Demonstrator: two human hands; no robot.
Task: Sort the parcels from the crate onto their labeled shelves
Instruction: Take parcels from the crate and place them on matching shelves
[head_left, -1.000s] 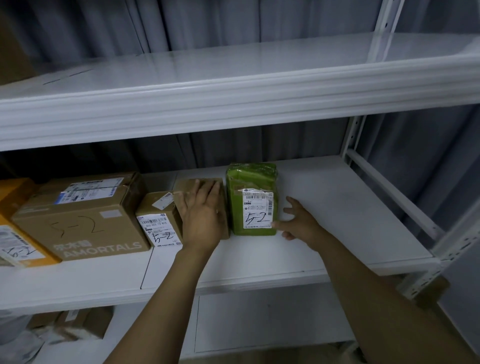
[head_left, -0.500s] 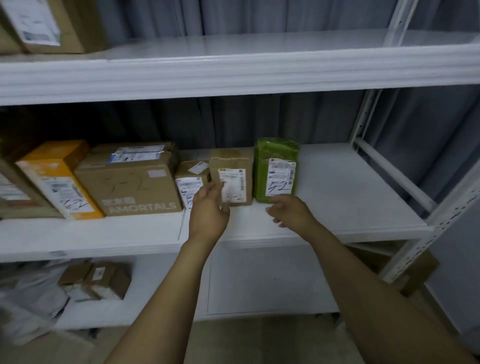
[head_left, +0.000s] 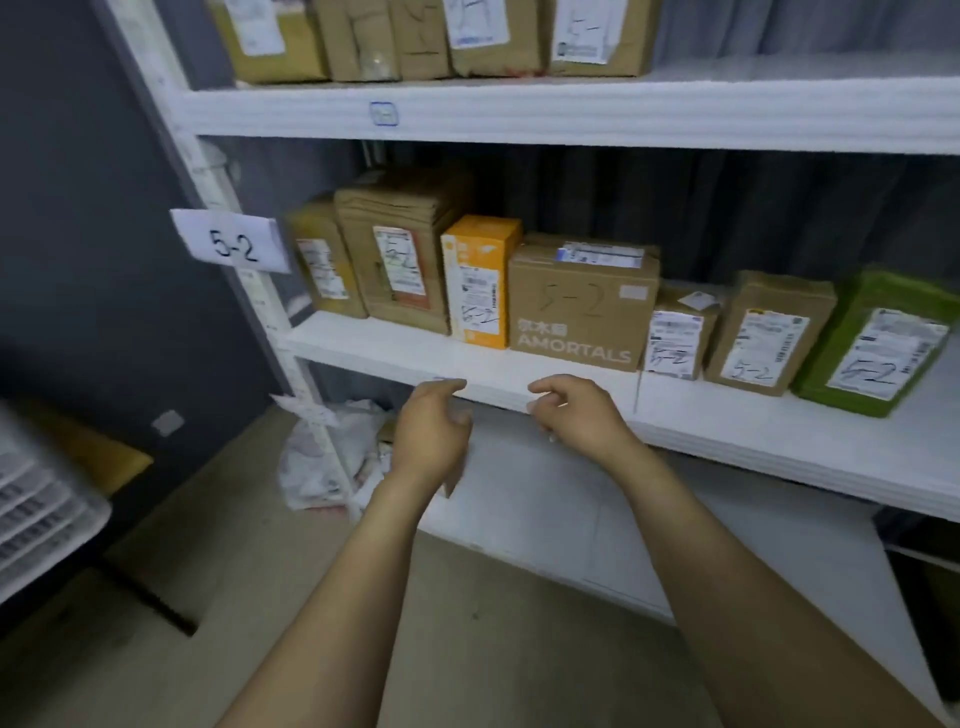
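Note:
A row of parcels marked 5-2 stands on the white middle shelf (head_left: 545, 387): a green packet (head_left: 878, 343) at the right end, a brown packet (head_left: 769, 332) beside it, a small box (head_left: 678, 332), a large AMORTALS box (head_left: 582, 301), an orange box (head_left: 478, 280) and taller brown boxes (head_left: 395, 249) further left. A paper sign reading 5-2 (head_left: 234, 241) hangs on the left upright. My left hand (head_left: 431, 426) and my right hand (head_left: 576, 410) hover empty in front of the shelf edge, fingers loosely curled, apart from every parcel.
The upper shelf (head_left: 571, 111) carries several brown boxes (head_left: 431, 36). White bags (head_left: 332, 452) lie on the floor under the shelf. A white slatted crate (head_left: 36, 514) shows at the left edge, next to a dark table (head_left: 104, 457).
Both hands have let go of the brown and green packets and drawn back from the shelf. The view has swung left, bringing the 5-2 sign and the crate into sight.

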